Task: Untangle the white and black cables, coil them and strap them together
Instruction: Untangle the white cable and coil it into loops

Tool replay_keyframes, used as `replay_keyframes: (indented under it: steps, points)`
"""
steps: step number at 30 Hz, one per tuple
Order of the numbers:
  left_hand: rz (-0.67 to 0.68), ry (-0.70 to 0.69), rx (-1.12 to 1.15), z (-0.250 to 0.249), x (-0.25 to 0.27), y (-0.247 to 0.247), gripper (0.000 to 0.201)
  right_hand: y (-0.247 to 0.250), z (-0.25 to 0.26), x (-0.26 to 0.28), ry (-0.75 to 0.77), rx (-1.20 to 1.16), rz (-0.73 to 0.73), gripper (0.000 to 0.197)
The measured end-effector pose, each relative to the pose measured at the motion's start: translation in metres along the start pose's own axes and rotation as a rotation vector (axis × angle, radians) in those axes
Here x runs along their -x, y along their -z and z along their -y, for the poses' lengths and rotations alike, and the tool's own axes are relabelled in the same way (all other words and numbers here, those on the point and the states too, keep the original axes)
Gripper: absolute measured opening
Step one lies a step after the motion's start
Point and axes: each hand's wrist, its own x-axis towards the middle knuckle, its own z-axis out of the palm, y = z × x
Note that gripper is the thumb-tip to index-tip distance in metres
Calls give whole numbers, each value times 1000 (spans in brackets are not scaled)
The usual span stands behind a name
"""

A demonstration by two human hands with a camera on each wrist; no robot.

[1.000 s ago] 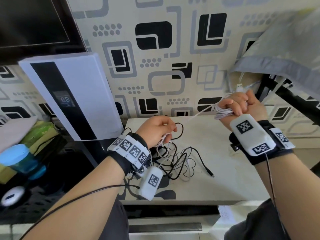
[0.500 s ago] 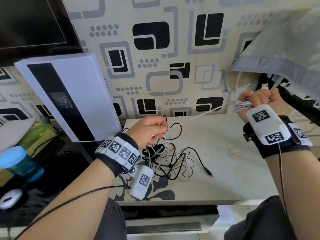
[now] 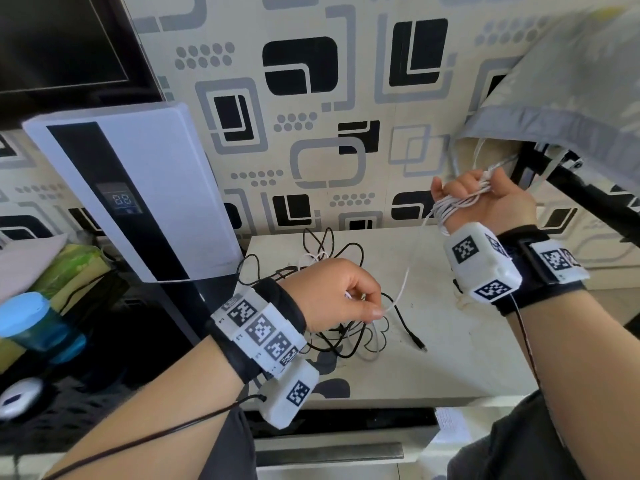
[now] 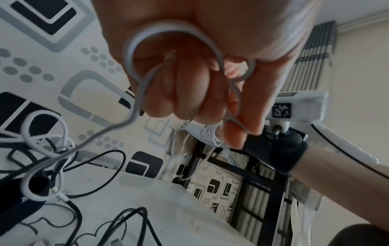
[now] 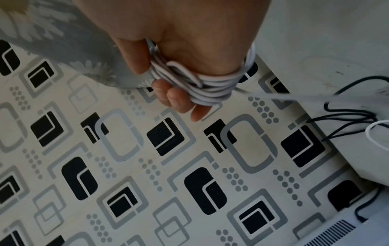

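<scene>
The white cable (image 3: 453, 206) is wound in several turns around my right hand (image 3: 478, 192), which is raised near the wall and grips the coil (image 5: 214, 86). One loose white strand (image 3: 403, 282) hangs down to my left hand (image 3: 367, 306), which pinches it between thumb and curled fingers (image 4: 189, 93). More white cable (image 4: 42, 149) stays knotted into the black cable (image 3: 349, 258), which lies in loose loops on the table (image 3: 450, 358) under and behind my left hand. The black cable's plug end (image 3: 420, 346) lies free on the table.
A white appliance with a dark display panel (image 3: 138, 202) leans at the table's left. A grey pillow (image 3: 571, 98) and a black frame (image 3: 588, 195) crowd my right hand. A blue lidded container (image 3: 31, 320) and a dark screen (image 3: 62, 39) are far left.
My right hand swung out to the right, then came back and turned. The white strand between my hands went from taut to slack. My left hand dropped lower over the tangle.
</scene>
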Motion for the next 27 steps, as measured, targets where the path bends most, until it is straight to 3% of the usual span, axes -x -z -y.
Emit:
replay_keyframes:
  steps: [8, 14, 17, 19, 24, 27]
  points:
    - [0, -123, -98, -18, 7, 1, 14, 2, -23, -5, -110, 196, -61, 37]
    - [-75, -221, 158, -19, 16, 10, 7, 9, -51, 9, -318, 829, 125, 29]
    - [-175, -262, 277, -11, 21, 22, 11, 16, -55, 18, -527, 1170, 277, 26]
    - [-262, -252, 357, -3, 23, 30, 12, 19, -59, 23, -660, 1259, 336, 28]
    - [-579, -96, 458, 21, 19, 40, 15, 17, -71, 36, -850, 1233, 476, 36]
    - [-654, -22, 454, 30, 14, 43, 14, 14, -79, 45, -953, 1198, 583, 62]
